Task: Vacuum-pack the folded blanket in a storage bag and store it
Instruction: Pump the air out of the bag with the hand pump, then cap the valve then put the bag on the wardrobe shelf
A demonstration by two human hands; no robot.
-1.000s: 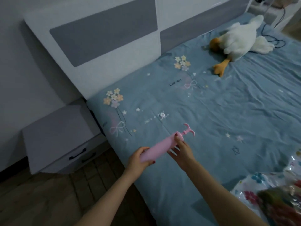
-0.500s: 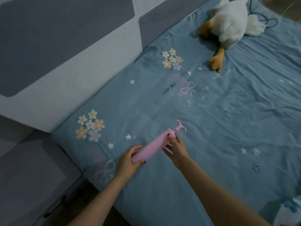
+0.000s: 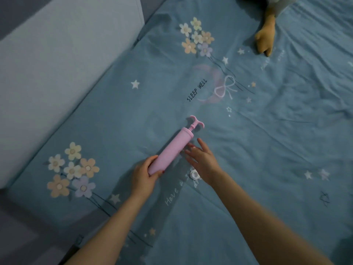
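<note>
Since neither the storage bag nor the folded blanket shows in this view, every risk below is a judgement from the tool in hand alone.

Bed [image 3: 267, 150]: a wide blue sheet printed with flowers and stars; its soft, wrinkled surface could let the pump tip or roll if it is set down carelessly.

Plush toy leg [image 3: 264, 42]: lies at the far edge, well apart from the hands; no likely hindrance.

Pump [image 3: 170, 151]: a pink hand pump, smooth cylinder, T-shaped handle at the far end pushed nearly home; it is held low over the middle of the bed, tilted away from the person.

Left hand [image 3: 146, 175]: fingers wrapped round the pump's near end, so this is the only grasp on it; the slick barrel might slip out if that grasp loosens.

Right hand [image 3: 200, 159]: fingers spread and released, just beside the barrel, gripping nothing; whether a fingertip touches the barrel I cannot tell.

White round piece [image 3: 194, 175]: lies on the sheet under the right wrist; what it is I cannot tell, but small and pale, it could be knocked away or lost among the folds.
</note>
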